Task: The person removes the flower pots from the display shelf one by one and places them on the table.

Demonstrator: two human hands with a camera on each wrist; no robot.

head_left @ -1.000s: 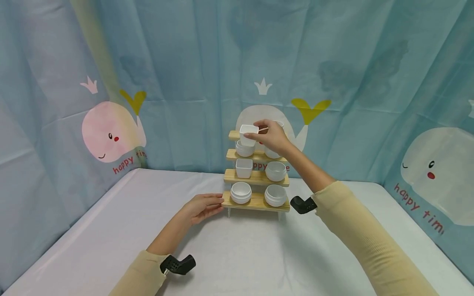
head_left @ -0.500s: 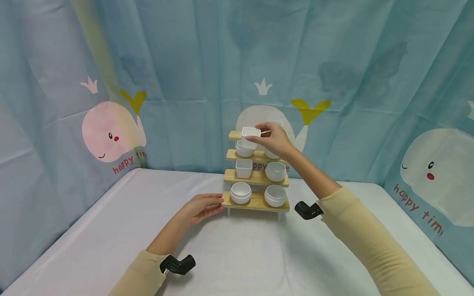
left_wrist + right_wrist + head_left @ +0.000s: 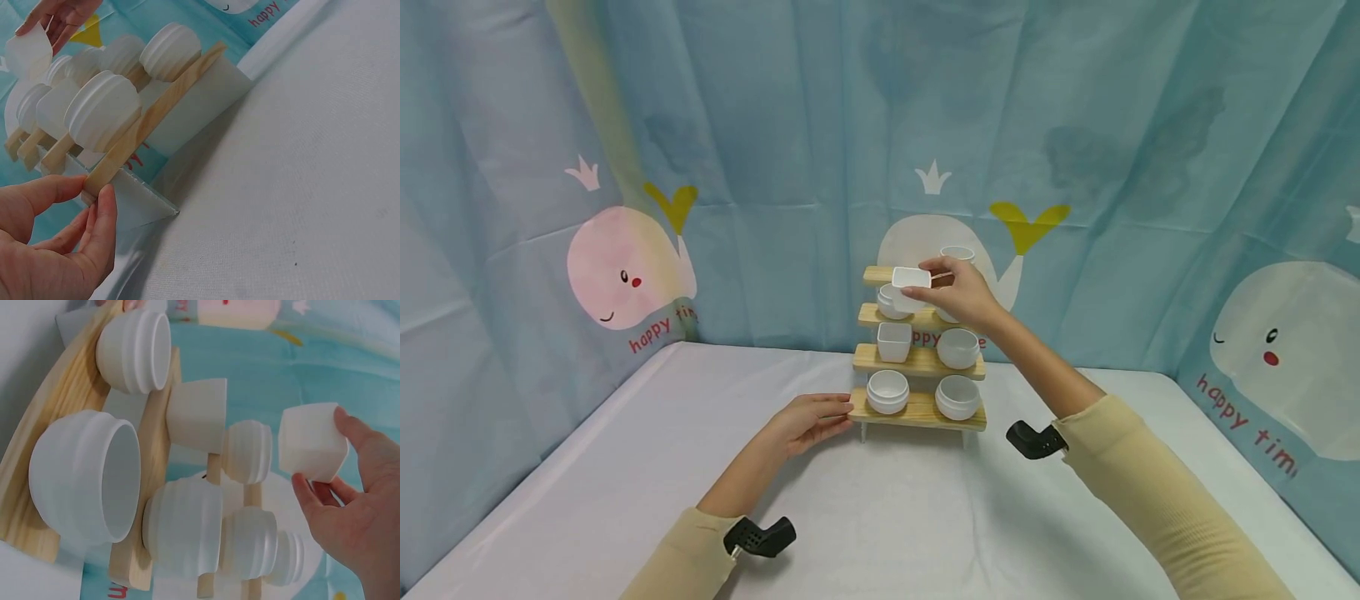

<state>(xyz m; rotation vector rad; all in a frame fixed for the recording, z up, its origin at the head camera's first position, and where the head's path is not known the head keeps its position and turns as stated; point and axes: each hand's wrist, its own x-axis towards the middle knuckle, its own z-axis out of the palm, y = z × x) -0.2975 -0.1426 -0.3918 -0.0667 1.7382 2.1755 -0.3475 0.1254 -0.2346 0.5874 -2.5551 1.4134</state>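
Observation:
My right hand (image 3: 966, 293) pinches a square white cup (image 3: 312, 440) between thumb and fingers, in the air in front of the upper tiers of a stepped wooden stand (image 3: 920, 360). With thumb and fingertips, my left hand (image 3: 62, 231) pinches the left end of the lowest wooden shelf (image 3: 150, 128). Two round white cups, a left one (image 3: 887, 392) and a right one (image 3: 958, 397), sit on that shelf. One tier up are another square cup (image 3: 894, 342) and a round cup (image 3: 958, 348). The held cup and hand partly hide the upper cups.
The stand is on a white-covered table (image 3: 880, 517). Behind it hangs a blue curtain (image 3: 775, 167) with whale prints, close to the top tier. A round cup (image 3: 957, 253) sits at the right of the top shelf.
My right hand has lowered the square cup a little and shifted it slightly to the right. My left hand stays on the bottom shelf's end.

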